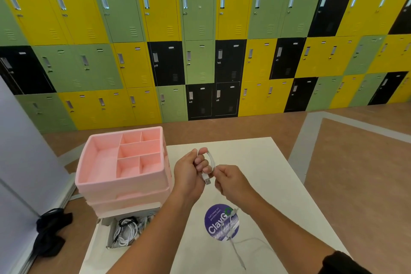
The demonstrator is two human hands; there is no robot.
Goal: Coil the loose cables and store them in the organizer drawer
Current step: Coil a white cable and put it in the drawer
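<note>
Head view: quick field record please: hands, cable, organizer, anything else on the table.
left hand: holds white USB cable looped round its fingers, plug hanging
right hand: pinches same cable beside the loop
cable tail: trails loose across round purple sticker on white table
pink plastic organizer: table's left side, top compartments show nothing
open white box: nearer than organizer, holds tangled white and black cables
stage: coiling begun, this cable not yet stored
</note>
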